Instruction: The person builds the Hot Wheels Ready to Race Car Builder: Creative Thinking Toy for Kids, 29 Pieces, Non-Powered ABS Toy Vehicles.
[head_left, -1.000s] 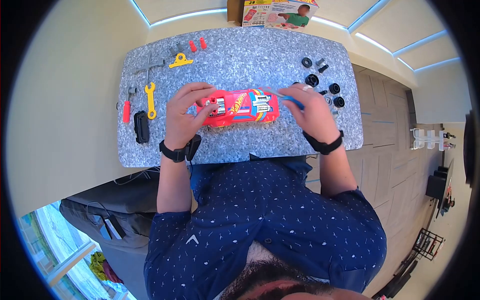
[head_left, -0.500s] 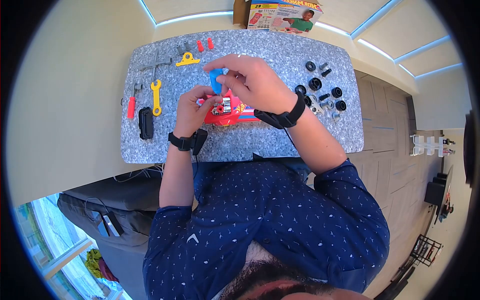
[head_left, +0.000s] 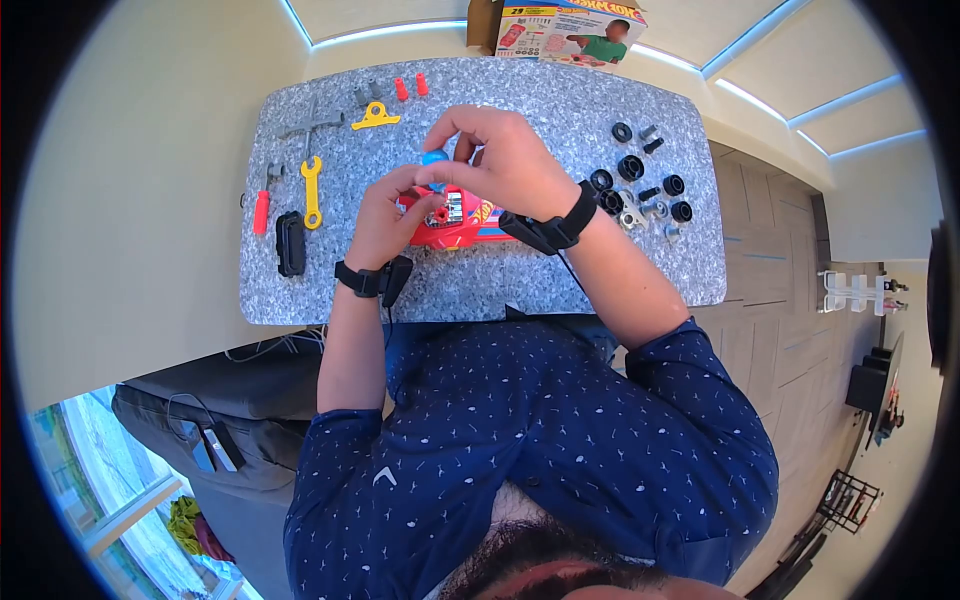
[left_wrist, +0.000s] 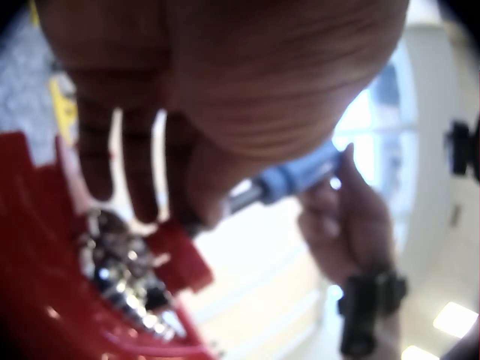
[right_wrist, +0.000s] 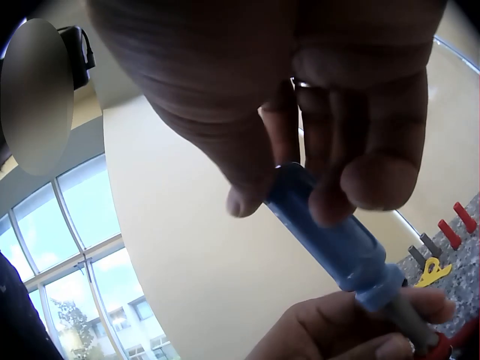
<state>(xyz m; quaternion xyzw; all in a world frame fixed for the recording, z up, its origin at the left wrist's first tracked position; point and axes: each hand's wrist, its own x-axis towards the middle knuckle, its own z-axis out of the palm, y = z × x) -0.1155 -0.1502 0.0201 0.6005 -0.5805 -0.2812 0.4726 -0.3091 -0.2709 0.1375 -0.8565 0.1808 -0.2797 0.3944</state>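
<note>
A red toy car (head_left: 435,238) lies on the table under both hands, a silver engine piece (left_wrist: 127,281) set in its left end. My right hand (head_left: 510,165) pinches the blue handle of a toy screwdriver (right_wrist: 322,229) from above. The grey shaft slants down to a small red part (left_wrist: 180,259) by the engine. My left hand (head_left: 383,222) pinches the shaft low down, close to that red part. The right forearm and hand cover much of the car's right side in the head view.
At the left lie a yellow wrench (head_left: 312,195), a black part (head_left: 290,245) and a red-handled tool (head_left: 261,213). A yellow piece (head_left: 375,117) and red pegs (head_left: 402,90) sit farther back. Several black wheels (head_left: 630,167) are at the right. A printed box (head_left: 560,32) stands behind.
My right hand has carried the screwdriver leftward from the car's right end to the left hand, then shifted its grip on the handle. My left fingers have closed in around the shaft.
</note>
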